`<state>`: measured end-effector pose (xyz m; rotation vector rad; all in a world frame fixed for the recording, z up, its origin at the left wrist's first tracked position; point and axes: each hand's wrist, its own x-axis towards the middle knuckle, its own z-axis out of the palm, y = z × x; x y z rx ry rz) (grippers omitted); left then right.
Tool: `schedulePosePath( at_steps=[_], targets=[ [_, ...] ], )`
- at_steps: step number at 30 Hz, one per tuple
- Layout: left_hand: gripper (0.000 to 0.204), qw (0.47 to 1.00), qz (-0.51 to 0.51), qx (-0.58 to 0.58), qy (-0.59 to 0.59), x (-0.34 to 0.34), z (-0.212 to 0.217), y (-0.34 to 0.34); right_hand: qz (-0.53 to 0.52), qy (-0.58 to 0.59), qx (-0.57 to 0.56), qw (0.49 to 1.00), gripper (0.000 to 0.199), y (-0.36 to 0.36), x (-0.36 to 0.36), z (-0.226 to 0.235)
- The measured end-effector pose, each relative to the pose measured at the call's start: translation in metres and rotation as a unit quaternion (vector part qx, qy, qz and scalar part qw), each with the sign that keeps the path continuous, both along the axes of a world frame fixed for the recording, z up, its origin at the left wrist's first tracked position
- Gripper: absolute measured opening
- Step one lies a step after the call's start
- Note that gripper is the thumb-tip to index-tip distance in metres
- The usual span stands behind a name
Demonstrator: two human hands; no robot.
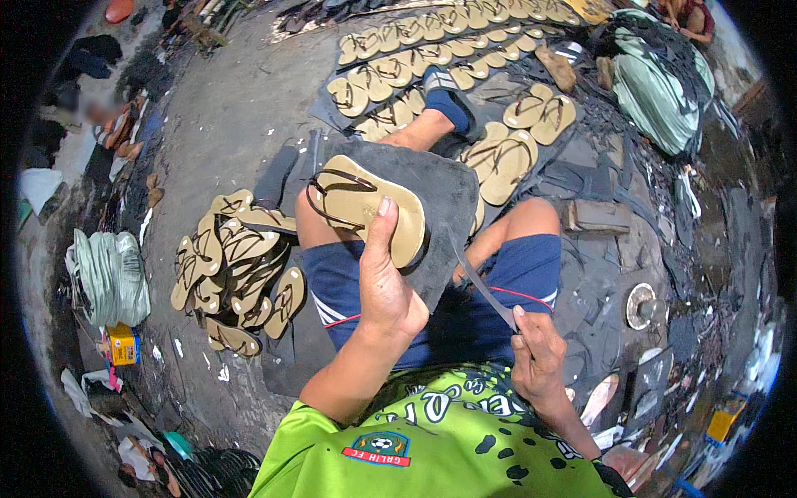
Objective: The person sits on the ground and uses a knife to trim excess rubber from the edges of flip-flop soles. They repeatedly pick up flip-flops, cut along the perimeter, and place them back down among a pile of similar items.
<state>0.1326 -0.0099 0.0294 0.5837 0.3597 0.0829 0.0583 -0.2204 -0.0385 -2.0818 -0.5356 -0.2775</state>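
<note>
My left hand (387, 290) grips a tan flip-flop (353, 199) with dark brown straps. The thumb presses on its footbed near the heel, and the other fingers are hidden beneath. Under the flip-flop, a dark grey slab (455, 195) rests across my lap. To the right, my right hand (540, 353) is closed round a long, thin knife (481, 284). Its blade points up and left toward the slab's right edge, apart from the flip-flop. Whatever handle it has is covered by my fingers.
A heap of tan flip-flops (241, 270) lies left of my legs. Paired flip-flops (506, 158) and several rows of them (390, 70) spread beyond my foot. A wooden block (598, 217) and dark scraps lie right. Other people sit at far left and top right.
</note>
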Motion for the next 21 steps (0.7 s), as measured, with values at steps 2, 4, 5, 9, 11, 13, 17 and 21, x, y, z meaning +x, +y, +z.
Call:
schedulePosePath(
  at_steps=[2,4,5,9,11,13,17,21],
  targets=[
    [0.045,1.0,-0.011,0.013,0.008,-0.002,-0.007,-0.005,-0.008,0.007,-0.016,1.0,0.044,-0.002,0.002,0.004],
    [0.045,0.999,-0.001,0.036,0.032,-0.011,-0.02,-0.012,-0.014,0.023,-0.024,0.999,0.042,0.002,0.009,0.013],
    [0.046,0.998,-0.01,0.043,0.039,-0.018,-0.031,-0.014,-0.018,0.035,-0.026,0.999,0.041,0.008,0.014,0.019],
    [0.051,0.996,-0.047,0.052,0.062,-0.039,-0.045,-0.011,0.041,0.13,0.007,0.991,0.039,0.014,0.027,0.03],
    [0.053,0.996,-0.071,0.03,0.049,-0.047,-0.045,-0.002,0.087,0.139,-0.003,0.986,0.025,0.015,0.033,0.037],
    [0.057,0.993,-0.095,0.036,0.055,-0.055,-0.047,0.003,0.143,0.15,0.001,0.978,0.018,0.012,0.037,0.035],
    [0.062,0.987,-0.129,0.028,0.09,-0.071,-0.049,0.008,0.157,0.159,0.0,0.975,0.013,0.03,0.047,0.029],
    [0.056,0.984,-0.153,0.006,0.096,-0.083,-0.052,0.01,0.149,0.113,0.04,0.982,0.018,0.06,0.063,0.005]
  ],
)
